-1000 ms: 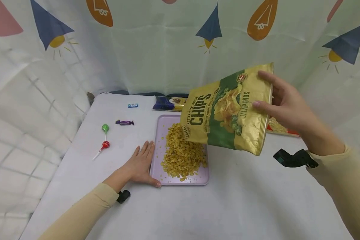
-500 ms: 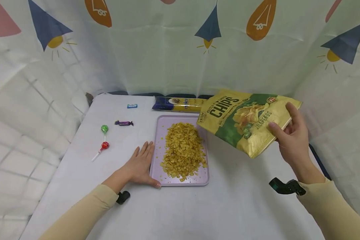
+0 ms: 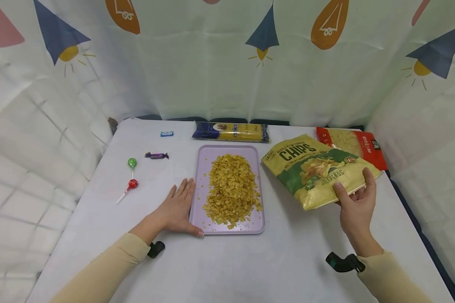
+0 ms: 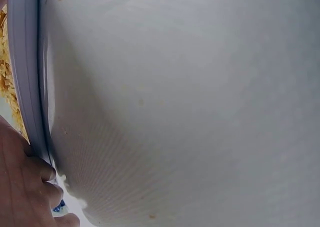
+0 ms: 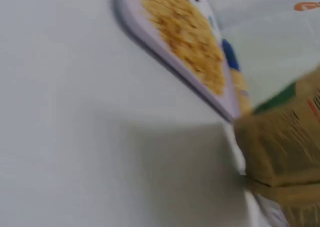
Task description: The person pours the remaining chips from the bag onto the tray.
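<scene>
My right hand [image 3: 358, 206] pinches the right end of a gold and green bag of jalapeño chips [image 3: 318, 168], thumb on top and the other fingers partly hidden behind it. The bag is tilted, to the right of a lilac tray [image 3: 202, 210]; its back shows blurred in the right wrist view [image 5: 280, 142]. A heap of golden flakes [image 3: 233, 189] lies on the tray, with a few crumbs around it. My left hand [image 3: 176, 208] lies with straight, spread fingers against the tray's left edge, the thumb at the near left corner. In the left wrist view, its fingers [image 4: 30, 187] touch the rim.
A blue and yellow pasta pack [image 3: 231, 131] lies behind the tray. At the back right is a red pack [image 3: 369, 147], partly covered by the bag. On the left are a green lollipop [image 3: 132, 162], a red lollipop [image 3: 132, 184], a purple-wrapped candy [image 3: 157, 155] and a small blue packet [image 3: 167, 134].
My right hand has carried the chip bag from above the tray rightward and down, uncovering the flakes, the pasta pack and most of the red pack. The left hand has stayed in place.
</scene>
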Available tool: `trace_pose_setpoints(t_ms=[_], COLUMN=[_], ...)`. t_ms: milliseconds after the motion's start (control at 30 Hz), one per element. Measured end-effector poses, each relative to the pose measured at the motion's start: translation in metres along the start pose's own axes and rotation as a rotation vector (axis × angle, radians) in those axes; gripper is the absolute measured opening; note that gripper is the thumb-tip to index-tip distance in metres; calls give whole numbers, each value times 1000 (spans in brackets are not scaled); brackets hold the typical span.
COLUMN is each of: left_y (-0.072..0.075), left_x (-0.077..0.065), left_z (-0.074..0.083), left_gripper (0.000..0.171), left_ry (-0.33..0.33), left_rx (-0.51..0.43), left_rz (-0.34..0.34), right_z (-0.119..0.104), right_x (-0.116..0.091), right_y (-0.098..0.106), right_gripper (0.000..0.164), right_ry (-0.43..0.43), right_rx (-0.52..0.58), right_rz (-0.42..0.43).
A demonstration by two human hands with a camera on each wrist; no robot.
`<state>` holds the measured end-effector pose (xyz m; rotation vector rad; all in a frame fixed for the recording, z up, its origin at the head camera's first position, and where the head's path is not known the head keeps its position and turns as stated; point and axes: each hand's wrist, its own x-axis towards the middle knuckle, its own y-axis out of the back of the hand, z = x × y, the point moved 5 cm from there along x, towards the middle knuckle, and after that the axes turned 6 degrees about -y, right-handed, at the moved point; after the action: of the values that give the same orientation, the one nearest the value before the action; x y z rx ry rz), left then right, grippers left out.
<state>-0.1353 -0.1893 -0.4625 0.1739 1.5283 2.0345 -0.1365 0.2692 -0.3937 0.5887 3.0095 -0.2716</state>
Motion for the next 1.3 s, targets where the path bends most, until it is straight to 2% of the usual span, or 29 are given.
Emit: trace_pose_setpoints(t_ms=[233,500,700,900,1067,1200,1300], left_y=[1,-2,1,3,1,-1,-1], left_x=[0,1,0,-1,-1,-1,0], left_z=[1,1,1,2,1,1,0], left_gripper=[155,155,155,154,155,155,155], left_ry=[-2,5,5,0,4,5,2], left_rx=[-8,2,6,6,7,8,2], left_rz=[-1,-14,-6,0,-6,-8,-3], right_z=[41,72,80,87,87,83,74], right_x=[-19,-41,-47,-53,-54,-56,-55], right_y=[2,5,3,0,4,15,26], right_gripper=[96,110,112,118,120,117,109], right_ry=[-80,-278,-379,-454,-528,-585,-540], right_rx=[-62,-142,-218,-253,-285,-373,-507], right_rz=[87,90,67,2,-63,-124,-123])
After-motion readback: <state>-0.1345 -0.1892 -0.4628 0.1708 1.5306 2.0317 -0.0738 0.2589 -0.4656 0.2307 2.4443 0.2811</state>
